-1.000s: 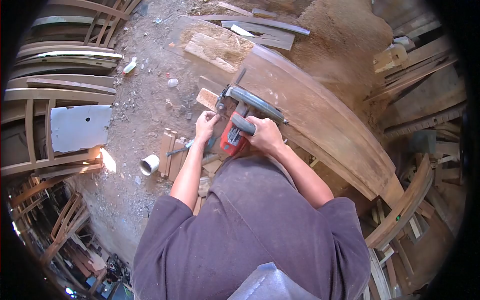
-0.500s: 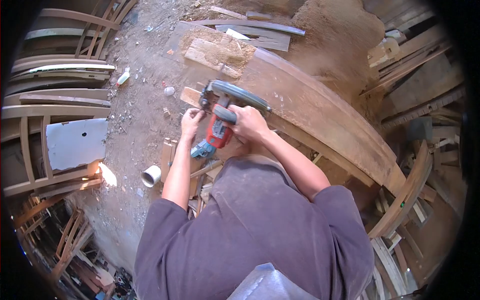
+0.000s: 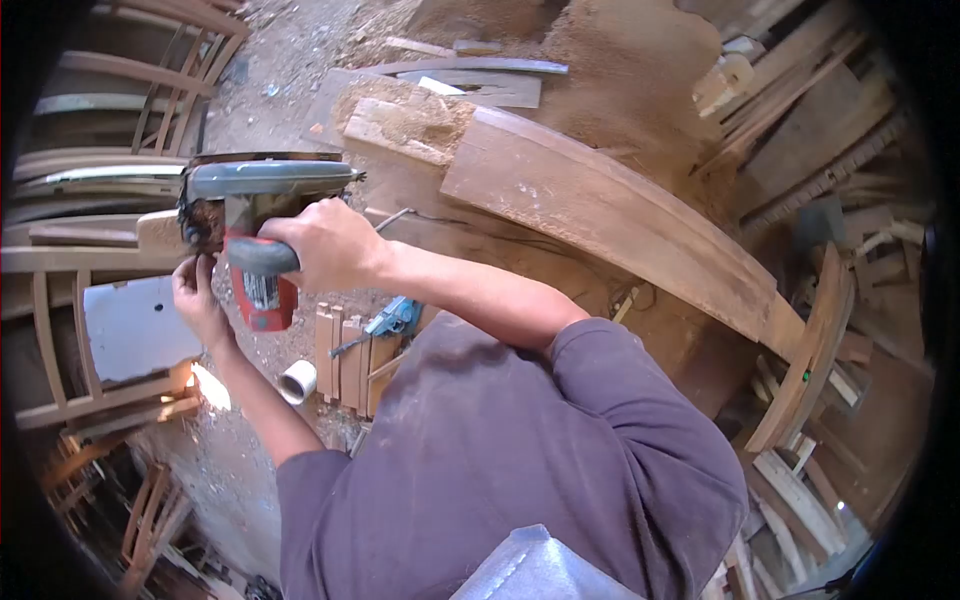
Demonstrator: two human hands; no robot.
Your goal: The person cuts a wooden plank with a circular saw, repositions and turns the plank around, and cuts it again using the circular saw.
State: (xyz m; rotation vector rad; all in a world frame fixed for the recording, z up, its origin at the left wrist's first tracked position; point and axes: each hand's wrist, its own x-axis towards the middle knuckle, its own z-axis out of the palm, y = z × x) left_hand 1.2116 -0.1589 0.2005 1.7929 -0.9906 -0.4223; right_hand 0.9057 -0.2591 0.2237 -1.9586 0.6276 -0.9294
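Nearest, my dark shirt (image 3: 470, 430). Right hand (image 3: 335, 245) wrapped round the handle of a red-and-grey power tool (image 3: 262, 285); left hand (image 3: 200, 300) apart from the right, fingers bunched just below the tool's left end. Touching or not, cannot tell.

Tool is up in front, to my left, off the wide board. Long axis runs left to right across my view; red body points back toward me.

Beyond, low down: blue tool (image 3: 395, 316) on wood pieces (image 3: 345, 375), white tube (image 3: 298, 382) just beside. Farther, the wide board (image 3: 610, 215), sawdust (image 3: 620, 90) past it. I judge some cutting done; tool not put down. Whether cuts remain, cannot tell.
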